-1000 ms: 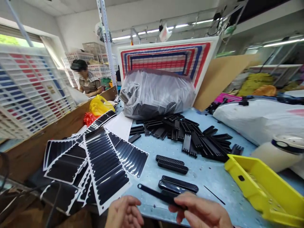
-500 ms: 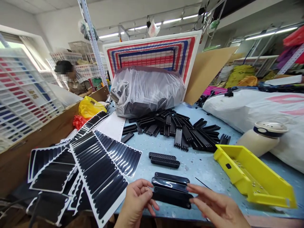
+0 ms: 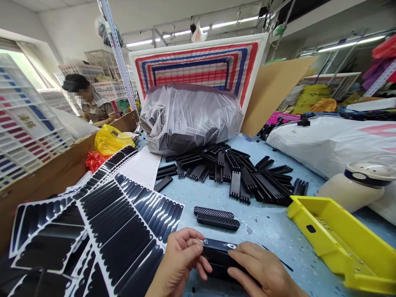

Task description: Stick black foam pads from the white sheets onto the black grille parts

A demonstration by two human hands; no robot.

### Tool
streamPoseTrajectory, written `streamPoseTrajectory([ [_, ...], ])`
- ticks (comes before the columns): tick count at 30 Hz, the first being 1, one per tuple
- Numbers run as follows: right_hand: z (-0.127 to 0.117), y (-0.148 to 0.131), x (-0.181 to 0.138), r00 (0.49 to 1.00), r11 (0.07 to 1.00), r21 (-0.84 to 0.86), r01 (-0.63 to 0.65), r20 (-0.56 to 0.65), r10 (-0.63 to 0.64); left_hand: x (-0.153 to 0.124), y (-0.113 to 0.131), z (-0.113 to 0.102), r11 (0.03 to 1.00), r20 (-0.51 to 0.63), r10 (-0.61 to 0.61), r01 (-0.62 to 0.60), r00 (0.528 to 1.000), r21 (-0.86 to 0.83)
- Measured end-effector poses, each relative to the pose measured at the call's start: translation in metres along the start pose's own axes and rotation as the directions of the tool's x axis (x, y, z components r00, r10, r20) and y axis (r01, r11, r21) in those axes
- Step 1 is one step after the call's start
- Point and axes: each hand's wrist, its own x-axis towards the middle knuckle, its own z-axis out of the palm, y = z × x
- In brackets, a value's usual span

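Observation:
Between my hands, at the table's near edge, lies a row of long black strips with rounded ends. My left hand is closed, thumb and forefinger pinching the left end of a black strip. On the right part of that strip rests my right hand, fingers over it and thumb at its near side, partly hiding it. Just beyond is a glossy black strip with a small hole at its end. Farther off lie two black bars with a honeycomb pattern, side by side.
Sheets of black stickers overlap at left. A pile of black slotted pieces lies ahead, before a filled plastic bag. At right stand a yellow bin with small metal parts and a cream bottle. A person sits far left.
My right hand has moved left and down onto the black strip, its fingers no longer apart from it. My left hand keeps its pinch. The view has shifted slightly.

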Motion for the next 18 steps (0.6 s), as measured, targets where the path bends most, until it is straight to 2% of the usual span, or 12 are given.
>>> streamPoseTrajectory([
  [4,0.006,0.009,0.004,1.000,1.000,0.002,-0.014,-0.015,0.014,0.010,0.000,-0.004,0.996,-0.016,-0.010,0.011,1.000,0.088],
  [9,0.003,0.021,0.004,1.000,0.999,0.035,-0.009,-0.026,0.010,0.021,0.005,-0.007,0.915,-0.032,-0.048,0.057,0.998,0.400],
  [11,-0.005,0.030,0.003,0.997,0.999,0.033,-0.036,-0.067,0.039,0.025,0.009,-0.012,0.839,-0.074,0.037,0.009,0.997,0.544],
  [13,-0.014,0.042,0.004,0.989,0.991,0.054,-0.126,-0.067,0.129,0.030,0.013,-0.019,0.741,-0.100,0.177,-0.065,0.979,0.669],
  [16,-0.023,0.065,0.006,0.944,0.938,0.105,-0.329,0.022,0.329,0.042,0.013,-0.031,0.575,-0.060,0.341,-0.158,0.938,0.803],
  [18,-0.021,0.079,0.006,0.901,0.893,0.125,-0.433,0.091,0.424,0.052,0.007,-0.035,0.528,-0.041,0.346,-0.158,0.937,0.834],
])
